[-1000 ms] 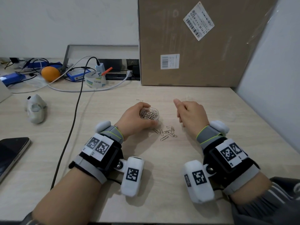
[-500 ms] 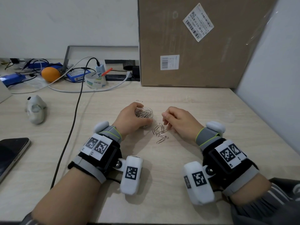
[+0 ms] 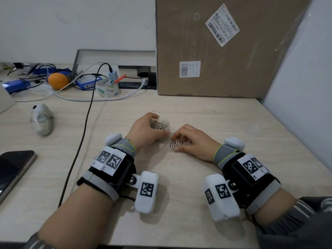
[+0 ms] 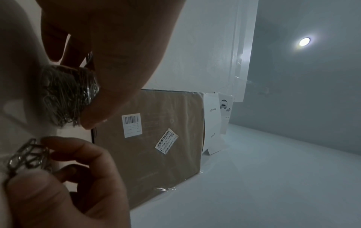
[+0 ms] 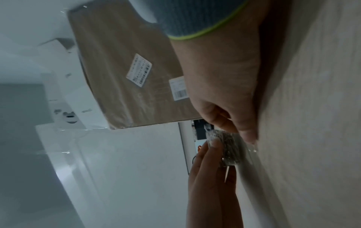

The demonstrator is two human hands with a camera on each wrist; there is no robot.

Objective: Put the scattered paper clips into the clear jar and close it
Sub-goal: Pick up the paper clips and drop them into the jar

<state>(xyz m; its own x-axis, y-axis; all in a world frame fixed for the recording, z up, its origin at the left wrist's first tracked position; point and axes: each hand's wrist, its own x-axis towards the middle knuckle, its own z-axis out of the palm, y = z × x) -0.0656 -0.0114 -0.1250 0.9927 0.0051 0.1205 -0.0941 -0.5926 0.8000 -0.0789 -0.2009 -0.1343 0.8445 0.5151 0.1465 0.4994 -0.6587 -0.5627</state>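
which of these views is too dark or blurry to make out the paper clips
Head view: evenly lit and sharp, clips clear in the jar and under the right hand. Left wrist view: dim, backlit by a flaring ceiling light, hands silhouetted, clips still readable. Right wrist view: dim and motion-smeared, clips just a grey blur.

Bright head view, dim bluish wrist views, ceiling-lamp (image 4: pixel 304 41) glare

The tape roll (image 3: pixel 108 88) reads "deli"; the barcode labels on the cardboard box (image 3: pixel 224 69) are illegible.
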